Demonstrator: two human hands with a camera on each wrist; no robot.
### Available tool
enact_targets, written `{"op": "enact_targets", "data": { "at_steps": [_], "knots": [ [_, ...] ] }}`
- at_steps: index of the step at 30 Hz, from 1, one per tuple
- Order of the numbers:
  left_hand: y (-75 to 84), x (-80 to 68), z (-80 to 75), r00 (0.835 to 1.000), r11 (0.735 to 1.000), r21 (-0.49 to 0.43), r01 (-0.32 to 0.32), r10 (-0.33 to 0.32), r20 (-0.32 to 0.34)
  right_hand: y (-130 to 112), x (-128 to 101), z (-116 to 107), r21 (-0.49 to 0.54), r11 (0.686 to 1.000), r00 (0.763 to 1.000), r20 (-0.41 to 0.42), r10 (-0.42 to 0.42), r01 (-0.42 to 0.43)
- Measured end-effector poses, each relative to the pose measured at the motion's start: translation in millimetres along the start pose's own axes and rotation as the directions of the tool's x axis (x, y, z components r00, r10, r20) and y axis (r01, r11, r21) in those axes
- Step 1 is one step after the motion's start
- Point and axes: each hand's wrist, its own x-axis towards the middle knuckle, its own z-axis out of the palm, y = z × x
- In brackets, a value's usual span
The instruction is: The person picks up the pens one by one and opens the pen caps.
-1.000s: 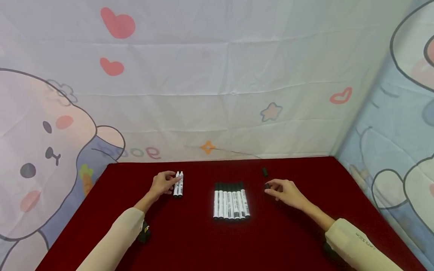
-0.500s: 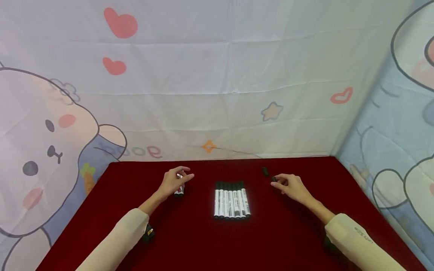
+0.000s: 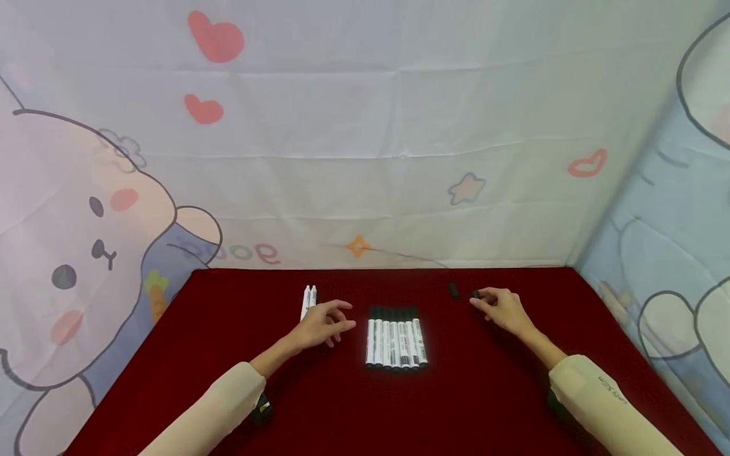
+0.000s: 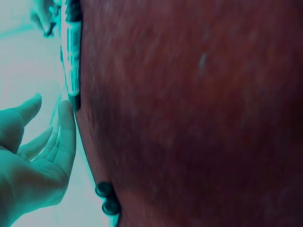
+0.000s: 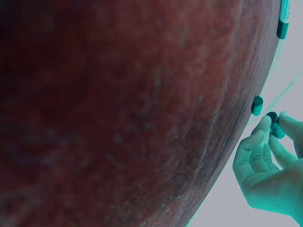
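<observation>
Two uncapped markers [image 3: 308,301] lie on the red counter [image 3: 228,354] just behind the left hand [image 3: 322,324], whose grip is spread and holds nothing, near the capped row [image 3: 396,334]. Right hand [image 3: 504,308], arm reaching forward, pinches a black cap [image 3: 475,294]; spare cap [image 3: 453,290] just beside. Best to keep the pinch firm and line the cap up with a marker tip.
</observation>
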Motion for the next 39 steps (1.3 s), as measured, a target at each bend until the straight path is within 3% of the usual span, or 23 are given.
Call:
{"op": "enact_targets", "data": {
  "at_steps": [5,11,21,30,39],
  "knots": [
    [3.6,-1.5,13.2,0.997,0.999,0.009,-0.051,0.051,0.062,6,6,-2,-0.013,0.999,0.999,0.033,0.041,-0.041],
    [5.0,-0.9,26.1,0.994,0.999,-0.005,-0.051,0.051,0.094,13,18,1,0.016,0.995,0.995,0.032,0.096,-0.097],
    [8.3,2.9,38.4,0.995,0.998,-0.045,-0.051,0.055,0.086,12,39,6,0.144,0.971,0.981,0.07,0.18,-0.189],
    [9.1,7.7,48.5,0.997,0.998,-0.023,-0.063,0.064,0.053,5,48,12,0.07,0.973,0.968,0.139,0.21,-0.221],
    [13.8,7.6,46.4,0.997,0.998,0.024,-0.05,0.049,0.057,0,53,17,0.033,0.978,0.971,0.13,0.199,-0.205]
  ]
}}
